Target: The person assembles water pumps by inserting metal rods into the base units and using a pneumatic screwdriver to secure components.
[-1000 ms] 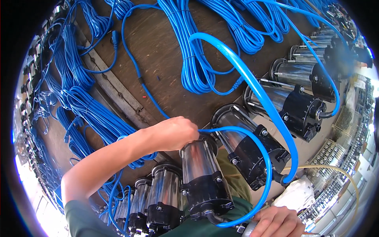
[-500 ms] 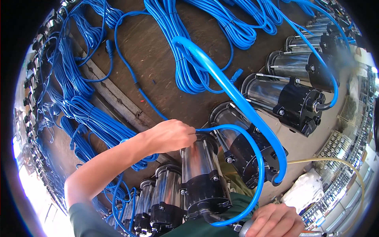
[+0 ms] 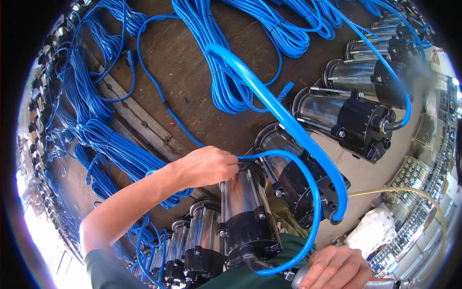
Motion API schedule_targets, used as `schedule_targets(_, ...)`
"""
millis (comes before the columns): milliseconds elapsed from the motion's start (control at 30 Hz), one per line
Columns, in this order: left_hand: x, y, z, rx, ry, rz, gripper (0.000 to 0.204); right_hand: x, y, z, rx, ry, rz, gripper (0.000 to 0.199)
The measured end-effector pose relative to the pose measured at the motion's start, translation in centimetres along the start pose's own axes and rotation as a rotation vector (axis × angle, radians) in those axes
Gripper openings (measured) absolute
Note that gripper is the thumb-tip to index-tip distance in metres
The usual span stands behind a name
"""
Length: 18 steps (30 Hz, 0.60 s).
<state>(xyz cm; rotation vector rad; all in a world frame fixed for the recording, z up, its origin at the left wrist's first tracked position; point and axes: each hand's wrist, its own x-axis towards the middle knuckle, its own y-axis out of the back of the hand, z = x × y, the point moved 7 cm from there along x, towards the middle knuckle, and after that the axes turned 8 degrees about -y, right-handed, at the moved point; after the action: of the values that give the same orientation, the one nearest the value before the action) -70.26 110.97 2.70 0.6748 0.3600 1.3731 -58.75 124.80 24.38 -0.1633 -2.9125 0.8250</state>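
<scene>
My left hand (image 3: pixel 211 165) is closed around a blue cable (image 3: pixel 314 192), just above the far end of a clear cylinder with a black cap (image 3: pixel 251 234). From that hand the cable loops right and down to a black elbow fitting (image 3: pixel 256 263) on the cap. At the lower edge my right hand (image 3: pixel 339 268) wraps round a silver-grey air tool (image 3: pixel 299 277), its head close to the fitting. Much of the tool is hidden by my fingers. A second capped cylinder (image 3: pixel 288 185) leans beside the first, with a thicker-looking blue cable (image 3: pixel 288 120) arching up from it.
Bundled blue cable coils (image 3: pixel 211 58) lie on the brown tabletop (image 3: pixel 163 53), more along the left. Similar cylinders (image 3: pixel 344 115) line the right edge and lower left. A yellowish hose (image 3: pixel 399 189), white plastic bag (image 3: pixel 373 231) and perforated racks (image 3: pixel 409 176) are at the right.
The view has shifted slightly, so the coils and right-hand cylinders sit a little differently. Both hands keep their places and grips.
</scene>
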Motion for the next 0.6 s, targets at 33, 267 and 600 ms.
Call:
schedule_targets(33, 0.1, 0.0, 0.1, 0.012, -0.008, -0.012, 0.011, -0.1, 0.0, 0.0, -0.003, 0.007, 0.008, 0.028)
schedule_targets(267, 0.7, -0.2, 0.1, 0.036, -0.054, -0.061, 0.009, -0.2, -0.1, 0.0, -0.009, 0.018, 0.046, 0.026)
schedule_targets(600, 0.8, 2.1, -0.7, -0.159, 0.134, 0.363, 0.009, -0.1, 0.0, 0.0, -0.004, 0.018, 0.086, 0.028)
